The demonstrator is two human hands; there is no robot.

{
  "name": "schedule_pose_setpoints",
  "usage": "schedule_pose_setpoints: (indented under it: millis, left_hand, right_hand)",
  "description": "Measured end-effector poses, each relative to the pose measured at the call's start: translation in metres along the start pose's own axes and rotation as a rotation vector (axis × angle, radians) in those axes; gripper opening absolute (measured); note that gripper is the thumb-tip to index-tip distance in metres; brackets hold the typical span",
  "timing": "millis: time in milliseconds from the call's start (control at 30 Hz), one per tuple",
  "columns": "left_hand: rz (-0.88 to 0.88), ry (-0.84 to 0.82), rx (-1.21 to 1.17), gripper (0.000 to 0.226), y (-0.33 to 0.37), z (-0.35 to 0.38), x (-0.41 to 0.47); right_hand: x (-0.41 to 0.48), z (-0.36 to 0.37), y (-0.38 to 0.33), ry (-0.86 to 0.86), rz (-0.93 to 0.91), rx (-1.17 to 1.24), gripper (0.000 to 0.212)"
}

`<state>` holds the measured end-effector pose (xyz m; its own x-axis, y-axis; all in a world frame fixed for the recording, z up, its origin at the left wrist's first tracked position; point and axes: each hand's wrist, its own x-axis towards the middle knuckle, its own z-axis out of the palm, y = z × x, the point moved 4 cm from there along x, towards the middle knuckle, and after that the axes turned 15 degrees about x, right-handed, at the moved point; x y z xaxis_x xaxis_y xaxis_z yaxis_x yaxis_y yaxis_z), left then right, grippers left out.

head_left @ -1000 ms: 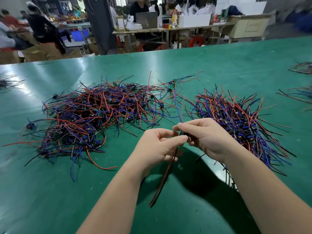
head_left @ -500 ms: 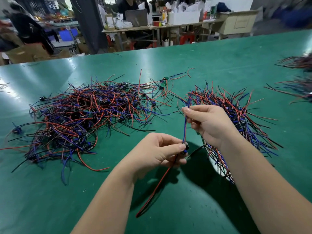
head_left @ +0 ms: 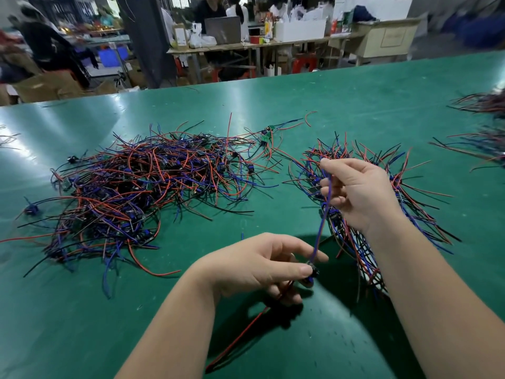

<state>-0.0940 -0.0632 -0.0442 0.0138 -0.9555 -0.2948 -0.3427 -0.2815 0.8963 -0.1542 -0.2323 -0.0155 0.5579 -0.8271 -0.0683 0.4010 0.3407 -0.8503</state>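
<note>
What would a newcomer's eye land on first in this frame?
The two hands in the near centre: the right hand pinches the top of a blue wire, stretched straight down to the left hand, which pinches its lower end. Behind them on the green table sprawls a big tangle of red, blue and black wires at left, with a smaller heap at right under the right wrist.

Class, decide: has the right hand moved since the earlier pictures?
Yes. The right hand moved forward over the right wire pile, away from the left hand.
</note>
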Motion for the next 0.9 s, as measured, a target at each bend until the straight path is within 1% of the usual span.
schedule_pose_setpoints:
  millis: [67, 133, 200, 267, 300, 367, 400, 433, 500, 567, 667, 733, 767, 833, 900]
  left_hand:
    - [0.029, -0.047, -0.004, 0.021, 0.001, 0.004, 0.001]
    - [0.057, -0.033, 0.003, 0.017, 0.001, 0.005, 0.002]
    - [0.103, 0.044, -0.016, 0.014, 0.002, 0.002, 0.004]
    - [0.161, 0.181, -0.089, 0.011, 0.004, -0.006, 0.005]
    - [0.195, 0.260, -0.163, 0.010, 0.006, -0.011, 0.005]
    - [0.272, 0.413, -0.414, 0.015, 0.010, -0.022, 0.004]
    - [0.308, 0.489, -0.551, 0.019, 0.011, -0.027, 0.003]
    - [0.345, 0.561, -0.674, 0.018, 0.012, -0.033, 0.001]
    - [0.397, 0.684, -0.878, 0.011, 0.013, -0.043, -0.004]
    - [0.399, 0.790, -1.047, 0.012, 0.010, -0.051, -0.007]
    - [0.433, 0.882, -1.211, 0.021, 0.004, -0.059, -0.010]
    - [0.477, 0.905, -1.193, 0.023, 0.002, -0.062, -0.009]
    - [0.482, 0.906, -1.132, 0.024, 0.002, -0.061, -0.008]
    - [0.457, 0.879, -0.939, 0.027, 0.003, -0.052, -0.001]
    - [0.418, 0.790, -0.727, 0.026, 0.008, -0.037, 0.006]
  right_hand:
    - [0.000, -0.002, -0.002, 0.033, -0.013, -0.015, 0.014]
    - [0.000, -0.003, -0.001, 0.036, 0.002, -0.008, 0.015]
    - [0.001, -0.002, 0.003, 0.029, 0.048, 0.030, 0.018]
    - [0.002, 0.000, 0.007, 0.025, 0.129, 0.074, 0.025]
    - [0.002, 0.001, 0.009, 0.017, 0.171, 0.090, 0.023]
    - [0.000, 0.003, 0.015, -0.041, 0.242, 0.067, 0.014]
    - [-0.001, 0.005, 0.019, -0.093, 0.279, 0.020, 0.014]
    - [-0.003, 0.008, 0.023, -0.156, 0.318, -0.043, 0.015]
    - [-0.008, 0.013, 0.032, -0.278, 0.393, -0.154, 0.017]
    - [-0.012, 0.016, 0.038, -0.374, 0.448, -0.217, 0.018]
    - [-0.015, 0.017, 0.042, -0.407, 0.502, -0.173, 0.016]
    - [-0.016, 0.020, 0.043, -0.418, 0.508, -0.104, 0.022]
    - [-0.017, 0.023, 0.044, -0.429, 0.503, -0.068, 0.027]
    - [-0.017, 0.028, 0.044, -0.439, 0.478, 0.017, 0.032]
    - [-0.016, 0.030, 0.042, -0.413, 0.428, 0.079, 0.028]
